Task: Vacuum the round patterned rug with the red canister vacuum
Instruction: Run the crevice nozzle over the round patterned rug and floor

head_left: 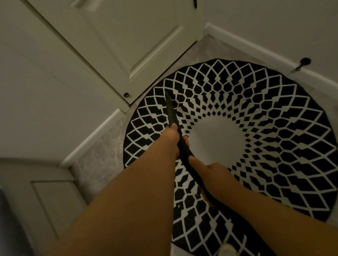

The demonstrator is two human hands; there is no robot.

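Both hands on my black vacuum wand [171,112]: left hand [171,137] higher, right hand [211,174] lower, fingers wrapped round it, tip on the round rug [272,142] mid-frame.

Home hallway corner, panelled door [120,32], white baseboard [258,50] (doorstop attached), round rug [281,122]

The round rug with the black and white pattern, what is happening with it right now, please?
A person is vacuuming the round black-and-white patterned rug with a black vacuum wand. The left hand grips the wand further down, and the right hand holds it closer to the body. The tip of the wand rests on the rug's far-left part, near the white panelled door. The red canister is not in view.
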